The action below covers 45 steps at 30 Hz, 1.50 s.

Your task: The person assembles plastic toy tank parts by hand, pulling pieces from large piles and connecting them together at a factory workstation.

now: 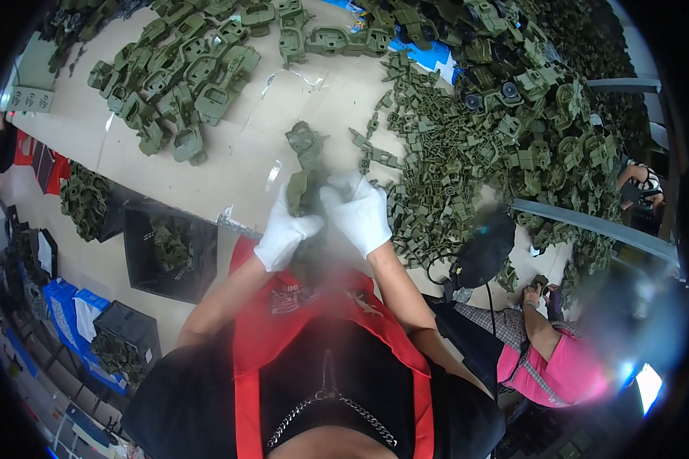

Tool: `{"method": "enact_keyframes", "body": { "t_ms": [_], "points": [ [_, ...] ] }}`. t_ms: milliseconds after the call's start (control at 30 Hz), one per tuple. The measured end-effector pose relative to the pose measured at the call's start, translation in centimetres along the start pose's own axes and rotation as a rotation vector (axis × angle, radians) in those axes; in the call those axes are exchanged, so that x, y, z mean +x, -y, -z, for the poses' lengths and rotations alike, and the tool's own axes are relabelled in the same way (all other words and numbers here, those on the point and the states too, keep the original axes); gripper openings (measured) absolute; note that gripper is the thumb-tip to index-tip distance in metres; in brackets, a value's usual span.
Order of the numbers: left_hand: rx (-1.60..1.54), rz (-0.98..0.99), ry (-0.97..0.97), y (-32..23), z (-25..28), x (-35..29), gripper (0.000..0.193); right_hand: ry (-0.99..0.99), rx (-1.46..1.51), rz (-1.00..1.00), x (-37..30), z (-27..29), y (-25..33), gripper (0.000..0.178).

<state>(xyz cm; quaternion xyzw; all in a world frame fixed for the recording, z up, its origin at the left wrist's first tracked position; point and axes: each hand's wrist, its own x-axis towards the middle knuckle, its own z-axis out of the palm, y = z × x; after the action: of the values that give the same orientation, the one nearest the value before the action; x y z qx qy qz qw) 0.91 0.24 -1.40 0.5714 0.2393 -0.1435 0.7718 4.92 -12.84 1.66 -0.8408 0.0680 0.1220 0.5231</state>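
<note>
Your fingers first: both hands are in white gloves, curled tight round one olive-green plastic part [298, 187] held just above your apron. Left hand [285, 233] grips it from below and the side, fingers wrapped narrow. Right hand [360, 210] is closed over its right edge, thumb side pressed toward the left glove; the two gloves are nearly touching. A second moulded green piece [306, 141] rises from the top of the held part and seems to be joined to it; the joint itself is hidden by the gloves.

Judged step: you look to be mid-way through fitting or separating two pieces, both hands working the seam. Next move would call for a firm twist or squeeze along that seam, keeping the part clear of the apron so you can see whether it seats.

Outward: the pale worktable [230, 153] runs ahead of you. Upper left, a cluster of larger green housings [180, 84]. Right, a dense heap of small green clips and fittings [452, 161] within easy reach of your right hand. A black bin [168, 249] with more green parts sits at left, below the table edge. Lower right, another person's hand [530, 294] works at the same heap; pink garment below it.
</note>
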Motion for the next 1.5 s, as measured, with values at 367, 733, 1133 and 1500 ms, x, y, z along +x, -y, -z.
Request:
{"method": "enact_keyframes", "body": {
  "t_ms": [367, 733, 1133, 1500],
  "points": [
    [-0.375, 0.274, 0.352, 1.2, 3.5, 0.1, 0.051, -0.151, -0.888, 0.101, 11.9, 1.3, -10.6, 0.030],
    [-0.547, -0.049, 0.062, -2.8, 2.9, 0.5, 0.035, 0.351, -0.290, 0.473, -2.1, 3.4, 1.4, 0.022],
    [-0.150, -0.194, 0.072, -2.9, 2.7, -2.1, 0.035, 0.042, -0.388, 0.261, -6.0, -0.1, 2.6, 0.023],
    [-0.262, -0.187, 0.093, -2.6, 4.3, -1.9, 0.037, -0.029, -0.372, 0.350, -6.9, -1.4, 2.8, 0.026]
  ]
}}
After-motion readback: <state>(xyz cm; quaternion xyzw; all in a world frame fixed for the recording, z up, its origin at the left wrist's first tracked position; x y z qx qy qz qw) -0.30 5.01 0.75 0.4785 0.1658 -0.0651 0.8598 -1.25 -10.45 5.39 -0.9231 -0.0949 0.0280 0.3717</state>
